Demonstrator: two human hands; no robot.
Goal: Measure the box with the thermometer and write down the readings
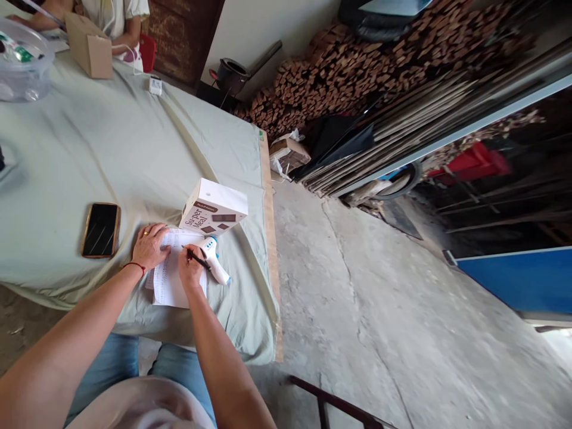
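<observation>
While left grip [151, 245] lies flat on paper [171, 288], right grip [190, 271] over it, clamped round black pen [202, 262]

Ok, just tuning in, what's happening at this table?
The right hand holds a black pen over papers covered partly in writing, while the left hand rests at their left edge. A white-and-blue handheld device lies just right of the pen hand, and a Super Meal box stands beyond the papers. A dark-screened phone lies left of the left hand. Another person is across the table.
</observation>
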